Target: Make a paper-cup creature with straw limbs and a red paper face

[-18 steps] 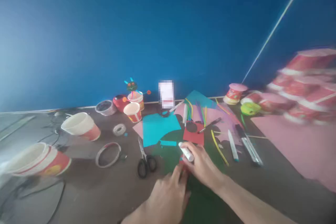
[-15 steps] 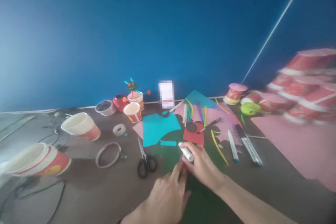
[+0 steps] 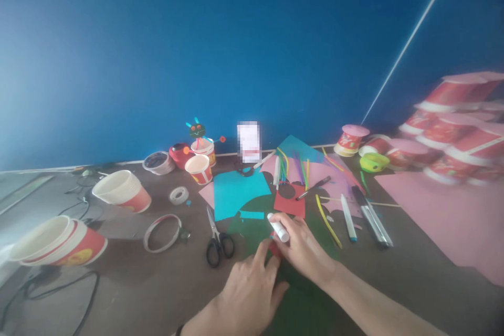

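Observation:
My right hand is closed around a white marker-like tube, held slanted just above a small red paper piece. That piece lies on dark green paper, partly hidden under my fingers. My left hand rests with its fingers stretched out, the fingertips touching the red piece and the thumb apart. Left of the hands lie scissors with black handles. Beyond them are a bright blue sheet, a narrow blue strip and a red square with round cut-outs.
Paper cups and a tape roll stand left. A cup with a dark-faced figure is at the back. Pipe cleaners, a white marker and black pens lie right. Red cups are stacked beside pink paper.
My left hand has shifted slightly, its thumb now further out and more of the red piece showing. The right hand stays nearly in place with the white tube.

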Tool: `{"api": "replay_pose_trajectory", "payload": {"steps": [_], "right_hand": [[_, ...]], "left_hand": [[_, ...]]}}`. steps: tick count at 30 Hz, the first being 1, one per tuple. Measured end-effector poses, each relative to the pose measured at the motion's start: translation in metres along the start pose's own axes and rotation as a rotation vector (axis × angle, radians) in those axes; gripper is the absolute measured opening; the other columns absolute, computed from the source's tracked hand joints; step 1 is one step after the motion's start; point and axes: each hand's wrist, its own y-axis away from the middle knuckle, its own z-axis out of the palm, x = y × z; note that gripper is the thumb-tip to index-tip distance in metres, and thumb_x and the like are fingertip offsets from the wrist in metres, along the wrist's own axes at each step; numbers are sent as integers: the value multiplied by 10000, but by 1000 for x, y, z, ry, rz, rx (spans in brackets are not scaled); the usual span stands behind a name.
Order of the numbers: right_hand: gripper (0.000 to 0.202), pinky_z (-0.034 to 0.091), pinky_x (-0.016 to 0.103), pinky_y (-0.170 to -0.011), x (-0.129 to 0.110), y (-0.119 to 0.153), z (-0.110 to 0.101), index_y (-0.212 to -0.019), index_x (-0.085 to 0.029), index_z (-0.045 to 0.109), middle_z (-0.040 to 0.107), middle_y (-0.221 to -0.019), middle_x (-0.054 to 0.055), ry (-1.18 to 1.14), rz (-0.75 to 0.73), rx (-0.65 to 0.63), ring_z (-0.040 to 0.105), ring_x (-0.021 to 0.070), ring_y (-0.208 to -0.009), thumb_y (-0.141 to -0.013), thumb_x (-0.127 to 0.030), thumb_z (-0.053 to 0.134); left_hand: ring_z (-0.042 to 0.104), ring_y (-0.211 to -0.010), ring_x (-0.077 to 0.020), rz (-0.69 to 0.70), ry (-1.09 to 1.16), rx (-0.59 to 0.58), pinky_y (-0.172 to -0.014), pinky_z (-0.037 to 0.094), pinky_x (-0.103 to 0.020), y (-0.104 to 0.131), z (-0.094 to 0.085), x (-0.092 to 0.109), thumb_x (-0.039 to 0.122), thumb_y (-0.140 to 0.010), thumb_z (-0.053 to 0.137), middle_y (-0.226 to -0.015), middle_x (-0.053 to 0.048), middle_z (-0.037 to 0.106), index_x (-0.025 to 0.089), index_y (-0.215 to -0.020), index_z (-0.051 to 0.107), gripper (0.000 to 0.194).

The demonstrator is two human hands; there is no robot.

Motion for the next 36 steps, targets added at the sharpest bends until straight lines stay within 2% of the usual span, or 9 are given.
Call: {"api": "replay_pose_trajectory", "payload": {"steps": [6, 13, 19, 28, 36], "right_hand": [[357, 419, 365, -802, -3, 1, -1, -1082, -239, 453, 653, -974, 14, -17, 8, -1, 601, 198, -837, -777, -57, 495], [256, 435, 342, -814, -2, 3, -10, -1100, -242, 447, 613, -1084, 37, -136, 23, 95, 574, 197, -908, -864, -140, 442], [268, 412, 354, -821, -3, 5, -13, -1125, -264, 446, 656, -865, 0, -188, -44, 40, 590, 184, -837, -906, -132, 367], [273, 409, 361, -763, -6, 1, -14, -1131, -248, 444, 654, -834, 3, -85, -83, -47, 600, 193, -789, -906, -129, 347], [254, 407, 358, -774, -6, 2, -15, -1124, -230, 454, 653, -827, 19, -81, -83, -22, 606, 198, -803, -913, -149, 337]], "left_hand": [[638, -819, -261, -9, 8, -4, -656, 548, -419, 0, -2, 0, 347, -847, 472, -1310, -86, 446, 240, -1189, 456, 358], [642, -815, -258, -8, 23, -2, -661, 546, -421, -1, -5, -1, 342, -852, 459, -1326, -74, 429, 244, -1138, 472, 302], [639, -785, -237, -35, 3, -12, -653, 541, -388, -2, -6, -1, 334, -853, 455, -1303, -75, 454, 242, -1137, 464, 299], [618, -839, -233, -39, 65, 7, -684, 522, -357, -1, -7, 1, 313, -852, 460, -1250, -70, 485, 238, -1187, 393, 350], [612, -841, -234, -25, 168, 64, -697, 509, -364, -1, -3, -2, 279, -840, 474, -1215, -66, 495, 231, -1140, 394, 314]]}}
